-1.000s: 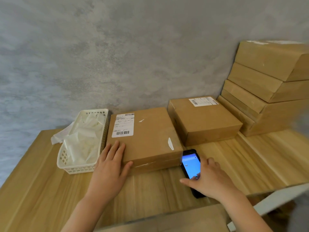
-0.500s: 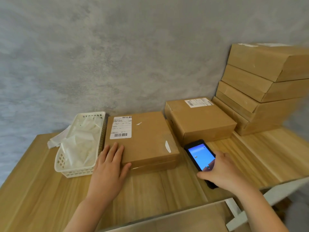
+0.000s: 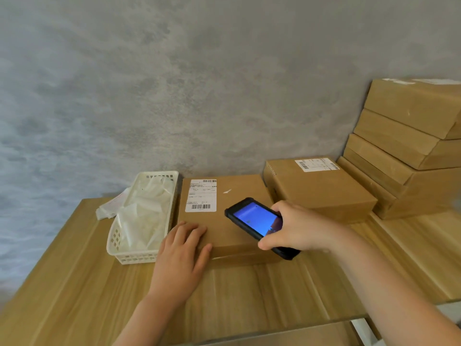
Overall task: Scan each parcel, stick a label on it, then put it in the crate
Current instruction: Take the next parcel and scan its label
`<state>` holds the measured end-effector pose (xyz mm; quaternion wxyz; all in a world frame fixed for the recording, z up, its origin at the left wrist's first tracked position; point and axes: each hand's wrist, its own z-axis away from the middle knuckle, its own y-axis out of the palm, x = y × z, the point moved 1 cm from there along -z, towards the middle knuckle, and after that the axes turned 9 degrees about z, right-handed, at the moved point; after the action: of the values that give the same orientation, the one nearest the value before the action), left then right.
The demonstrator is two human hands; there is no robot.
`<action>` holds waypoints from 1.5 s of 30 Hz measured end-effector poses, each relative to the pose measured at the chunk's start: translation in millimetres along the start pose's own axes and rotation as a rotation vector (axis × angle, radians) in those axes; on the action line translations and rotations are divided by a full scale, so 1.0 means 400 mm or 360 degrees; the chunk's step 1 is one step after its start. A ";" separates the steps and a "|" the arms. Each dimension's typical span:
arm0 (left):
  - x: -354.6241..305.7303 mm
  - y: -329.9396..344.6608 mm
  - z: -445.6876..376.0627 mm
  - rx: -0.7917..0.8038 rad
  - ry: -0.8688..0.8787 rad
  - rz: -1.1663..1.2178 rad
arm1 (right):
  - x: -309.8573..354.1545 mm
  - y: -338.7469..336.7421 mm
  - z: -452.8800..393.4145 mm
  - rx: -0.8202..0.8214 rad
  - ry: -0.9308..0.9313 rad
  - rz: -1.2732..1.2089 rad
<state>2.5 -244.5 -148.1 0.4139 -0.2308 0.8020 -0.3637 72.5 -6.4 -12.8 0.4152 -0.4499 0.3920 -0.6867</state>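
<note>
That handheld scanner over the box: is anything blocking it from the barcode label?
Nothing visible does. The right hand holds the scanner above the parcel; the label lies uncovered on its top, and the left hand rests nearer, clear of it.

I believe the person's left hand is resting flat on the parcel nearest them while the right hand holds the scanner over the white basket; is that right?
Not quite. In the head view the scanner, gripped by the right hand, is held over the parcel nearest them, not over the white basket, which sits to the parcel's left. The left hand does rest flat on that parcel's near corner.
</note>
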 end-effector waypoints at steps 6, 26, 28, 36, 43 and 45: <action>0.029 -0.006 -0.007 -0.0006 -0.0017 0.0204 | 0.045 0.014 -0.044 0.0101 -0.0038 0.0071; 0.023 -0.015 -0.011 -0.0072 0.0062 0.0301 | 0.020 0.028 -0.043 0.0114 -0.0100 -0.0017; 0.024 -0.018 -0.009 -0.0086 0.0039 0.0324 | 0.019 0.014 -0.046 0.0141 -0.0078 -0.0023; 0.039 -0.024 -0.001 -0.0150 -0.0055 0.0476 | 0.061 -0.099 -0.083 0.0376 -0.0101 -0.0017; 0.035 -0.025 -0.001 -0.0240 -0.0098 0.0575 | 0.079 -0.133 -0.093 0.0402 -0.0121 -0.0020; 0.038 -0.026 -0.003 -0.0227 -0.0095 0.0587 | 0.076 -0.133 -0.095 0.0402 -0.0127 -0.0017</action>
<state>-6.2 -260.7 -147.2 0.4797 -0.1196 0.8417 -0.2170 17.4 -9.7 33.8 0.4800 -0.4231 0.2831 -0.7145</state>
